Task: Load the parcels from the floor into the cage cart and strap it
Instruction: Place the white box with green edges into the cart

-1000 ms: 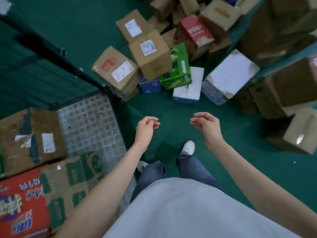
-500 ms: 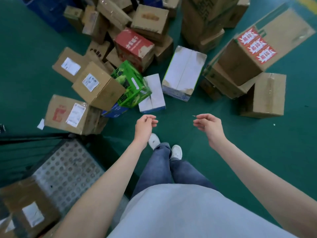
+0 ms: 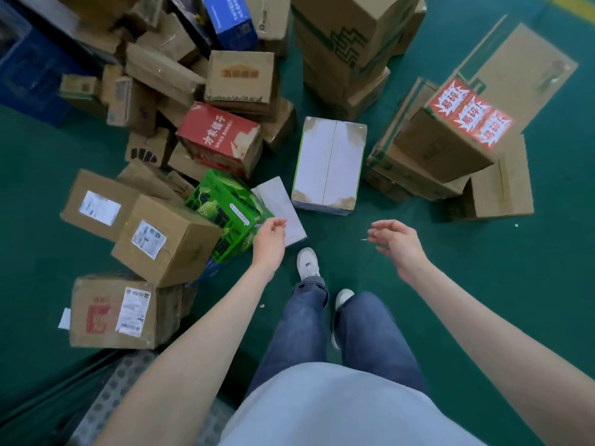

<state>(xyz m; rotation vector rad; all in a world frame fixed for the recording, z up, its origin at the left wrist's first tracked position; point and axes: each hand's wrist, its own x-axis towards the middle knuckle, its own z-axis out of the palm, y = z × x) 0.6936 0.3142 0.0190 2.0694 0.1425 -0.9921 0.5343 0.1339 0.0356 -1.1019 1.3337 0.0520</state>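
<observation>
Your left hand (image 3: 269, 241) hung loose with its fingers softly curled, holding nothing, over the edge of the green printed carton (image 3: 225, 214). Your right hand (image 3: 397, 241) was likewise relaxed and empty, above bare green floor (image 3: 483, 284) at three o'clock from the left. Between them and just ahead, at twelve o'clock, lay a white carton (image 3: 328, 162) flat on the floor, with a smaller grey-white box (image 3: 283, 207) beside it touching the green one. At ten o'clock sat a red carton (image 3: 222, 136) amid the heap of brown parcels (image 3: 167, 239), several with shipping labels. At two o'clock stood a brown box with red fragile stickers (image 3: 450, 136). The cage cart's perforated floor (image 3: 112, 397) showed at seven o'clock; what it held was out of view.
</observation>
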